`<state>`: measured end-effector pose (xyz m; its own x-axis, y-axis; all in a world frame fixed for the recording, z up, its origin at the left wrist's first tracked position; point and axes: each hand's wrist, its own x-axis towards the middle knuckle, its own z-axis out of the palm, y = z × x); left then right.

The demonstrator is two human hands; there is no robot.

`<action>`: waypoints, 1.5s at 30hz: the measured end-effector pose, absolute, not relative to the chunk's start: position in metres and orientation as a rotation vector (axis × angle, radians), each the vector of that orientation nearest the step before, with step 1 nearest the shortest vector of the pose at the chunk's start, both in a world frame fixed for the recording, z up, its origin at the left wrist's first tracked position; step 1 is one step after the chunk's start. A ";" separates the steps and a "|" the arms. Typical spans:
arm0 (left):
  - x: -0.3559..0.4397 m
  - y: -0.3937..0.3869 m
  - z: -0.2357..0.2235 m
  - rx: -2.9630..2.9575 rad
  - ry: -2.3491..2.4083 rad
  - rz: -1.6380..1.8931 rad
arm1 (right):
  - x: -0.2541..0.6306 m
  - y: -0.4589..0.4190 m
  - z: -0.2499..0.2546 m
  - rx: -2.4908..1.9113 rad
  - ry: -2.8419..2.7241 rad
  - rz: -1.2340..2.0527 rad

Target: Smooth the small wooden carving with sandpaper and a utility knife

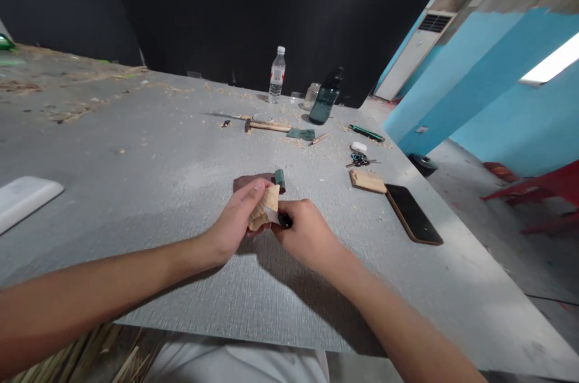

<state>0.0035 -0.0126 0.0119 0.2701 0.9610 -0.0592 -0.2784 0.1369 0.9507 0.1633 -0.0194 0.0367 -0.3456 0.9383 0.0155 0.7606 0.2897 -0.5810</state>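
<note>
My left hand [234,221] is closed round a pale carved piece of wood [262,209] with ridges cut across its face. In my right hand [305,230] is a knife [284,220] with a black handle, its short blade lying against the right side of the wood. My right fingers wrap the handle and hide most of it. Just beyond the hands, a brown sheet [246,181] lies on the table with a small green roll [279,178] at its right end; my left hand partly covers the sheet.
On the grey table [149,190], a hammer [269,126], green cloth [301,134], water bottle [277,76] and dark bottle [324,99] stand or lie farther back. To the right are keys [360,158], a wood block [367,181] and a phone [413,213]. Shavings are scattered about.
</note>
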 end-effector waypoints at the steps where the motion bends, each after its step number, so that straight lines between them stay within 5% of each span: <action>1: 0.004 -0.013 0.012 1.043 0.865 1.072 | 0.163 -0.020 0.036 -1.529 -2.219 0.719; 13: 0.008 -0.015 0.007 1.272 0.980 1.123 | 0.165 -0.001 0.029 -1.662 -2.215 0.554; 18: 0.014 -0.048 0.002 1.275 0.731 0.681 | 0.198 0.037 0.031 -1.837 -1.888 0.317; 24: 0.004 -0.016 0.010 1.259 0.989 1.069 | 0.191 0.019 0.033 -1.716 -1.985 0.384; 35: 0.001 -0.016 0.013 1.350 0.958 1.138 | 0.163 -0.023 0.036 -1.498 -2.228 0.762; 45: -0.002 -0.013 0.003 1.524 1.052 1.170 | 0.167 -0.001 0.029 -1.708 -2.245 0.457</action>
